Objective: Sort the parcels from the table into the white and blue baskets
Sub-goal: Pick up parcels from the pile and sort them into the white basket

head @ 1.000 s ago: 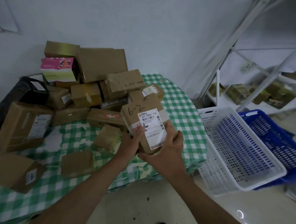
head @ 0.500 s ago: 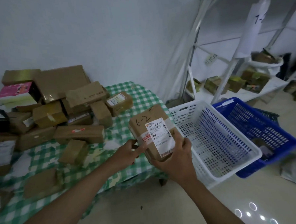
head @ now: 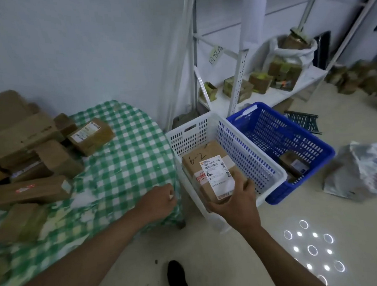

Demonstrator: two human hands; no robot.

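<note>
A green-checked counter [head: 127,159] carries a heap of brown parcels [head: 31,155] at its left. On the floor [head: 275,225] beside it stand the white basket [head: 206,128] and blue basket [head: 314,145], touching.

My feed is dim and bluish, with soft, even light and only faint shadows. A ring of bright dots glares off the glossy floor [head: 312,249] at lower right. The parcels [head: 30,192] at the left edge smear with blur, and the shelf uprights [head: 239,74] bow, probably from lens distortion.
</note>
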